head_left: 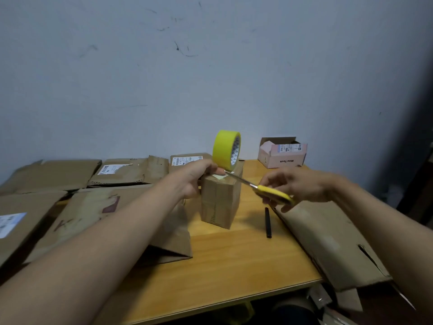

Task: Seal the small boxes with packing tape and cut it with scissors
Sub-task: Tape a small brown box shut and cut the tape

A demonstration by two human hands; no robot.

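tall brown cardboard box (220, 198) upright on wooden surface (225, 261) | left hand (195, 178) presses its top beside yellow tape roll (226, 150) | right hand (295, 185) grips yellow-handled scissors (264, 190), blades at the tape

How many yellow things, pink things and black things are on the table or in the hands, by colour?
Yellow: 2, the tape roll and the scissors handle
Pink: 1, the open box
Black: 1, the thin stick
Total: 4
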